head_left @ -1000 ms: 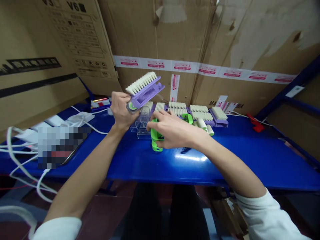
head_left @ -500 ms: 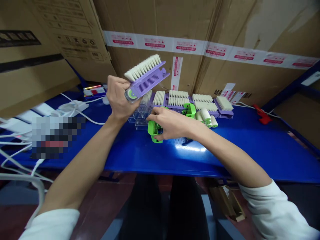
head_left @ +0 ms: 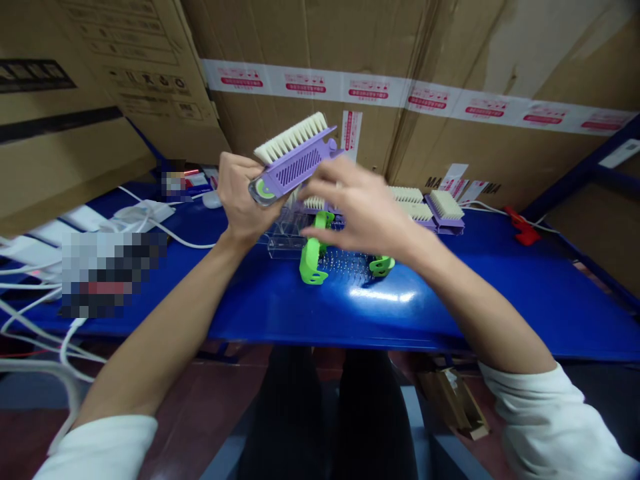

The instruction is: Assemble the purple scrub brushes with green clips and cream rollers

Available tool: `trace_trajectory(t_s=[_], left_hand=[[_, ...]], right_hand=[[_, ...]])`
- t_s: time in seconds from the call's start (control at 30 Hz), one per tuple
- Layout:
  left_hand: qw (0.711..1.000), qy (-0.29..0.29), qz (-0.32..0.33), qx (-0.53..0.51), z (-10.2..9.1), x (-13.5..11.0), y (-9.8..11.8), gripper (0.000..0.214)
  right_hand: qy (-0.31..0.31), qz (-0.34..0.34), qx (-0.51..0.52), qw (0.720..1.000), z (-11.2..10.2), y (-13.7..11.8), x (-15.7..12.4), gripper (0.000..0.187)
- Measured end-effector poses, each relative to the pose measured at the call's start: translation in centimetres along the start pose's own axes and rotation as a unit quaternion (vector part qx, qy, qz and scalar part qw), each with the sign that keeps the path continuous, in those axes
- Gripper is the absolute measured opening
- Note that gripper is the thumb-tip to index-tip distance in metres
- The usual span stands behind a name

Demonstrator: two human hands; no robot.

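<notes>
My left hand [head_left: 245,197] is closed around the end of a purple brush head [head_left: 300,163], lifted above the table with its cream bristles facing up. A clear piece with a light green mark sits at the gripped end. My right hand [head_left: 363,210], blurred by motion, hovers just right of the brush head with thumb and fingers apart and nothing visible between them. Below it a bright green plastic bracket [head_left: 313,260] stands on the table, with another green part [head_left: 381,265] to its right. Many small shiny pieces [head_left: 345,265], too small to name, lie between them.
Clear plastic parts [head_left: 286,247] stand left of the green bracket. More brush heads [head_left: 445,205] line the back of the blue table [head_left: 500,287], before tall cardboard boxes [head_left: 310,40]. White cables [head_left: 175,233] and a power strip lie left; a red object [head_left: 521,225] lies right.
My right hand has lifted off the green bracket and moved up and right, toward the brush head. My left hand holds the brush head in nearly the same place.
</notes>
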State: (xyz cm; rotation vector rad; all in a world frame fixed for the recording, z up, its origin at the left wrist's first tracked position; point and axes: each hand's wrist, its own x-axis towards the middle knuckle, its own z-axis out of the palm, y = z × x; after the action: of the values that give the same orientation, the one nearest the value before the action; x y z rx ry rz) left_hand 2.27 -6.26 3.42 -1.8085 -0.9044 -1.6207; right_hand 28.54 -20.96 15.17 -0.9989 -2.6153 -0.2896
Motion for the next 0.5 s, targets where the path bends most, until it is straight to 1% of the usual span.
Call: trace_trajectory(t_s=[0.03,0.07,0.1,0.17,0.2,0.23,0.27,0.33,0.4,0.47,0.5], left_hand=[[1.000,0.010,0.003,-0.011,0.0,0.1,0.6,0.059],[0.999,0.019,0.010,-0.026,-0.1,0.3,1.3,0.061],[0.998,0.028,0.025,-0.045,-0.2,0.5,2.0,0.062],[0.992,0.040,0.077,-0.092,-0.4,0.8,3.6,0.060],[0.987,0.036,0.102,-0.117,-0.6,0.9,4.4,0.057],[0.983,0.022,0.120,-0.139,-0.7,1.0,5.2,0.051],[0.980,0.000,0.127,-0.154,-0.9,1.0,5.9,0.045],[0.979,-0.049,0.115,-0.162,-1.1,1.1,7.1,0.035],[0.978,-0.091,0.102,-0.156,-1.2,1.1,8.0,0.035],[0.974,-0.126,0.098,-0.159,-1.2,1.1,8.7,0.038],[0.971,-0.138,0.100,-0.166,-1.2,1.2,8.7,0.040]], right_hand=[[0.060,0.020,-0.006,0.998,-0.9,0.8,-0.6,0.056],[0.106,0.041,-0.016,0.993,-1.6,1.7,-1.2,0.064],[0.131,0.059,-0.026,0.989,-2.1,2.5,-1.8,0.075],[0.130,0.084,-0.038,0.987,-2.0,4.1,-2.9,0.097],[0.121,0.092,-0.038,0.988,-1.6,4.7,-3.4,0.102],[0.109,0.097,-0.033,0.989,-1.1,5.1,-3.9,0.102],[0.099,0.097,-0.026,0.990,-0.6,5.4,-4.3,0.096],[0.079,0.090,-0.012,0.993,0.1,5.7,-5.1,0.079],[0.069,0.081,-0.020,0.994,0.4,6.0,-6.1,0.069],[0.077,0.079,-0.054,0.992,0.3,6.6,-7.5,0.068],[0.095,0.076,-0.079,0.989,0.2,7.2,-8.4,0.069]])
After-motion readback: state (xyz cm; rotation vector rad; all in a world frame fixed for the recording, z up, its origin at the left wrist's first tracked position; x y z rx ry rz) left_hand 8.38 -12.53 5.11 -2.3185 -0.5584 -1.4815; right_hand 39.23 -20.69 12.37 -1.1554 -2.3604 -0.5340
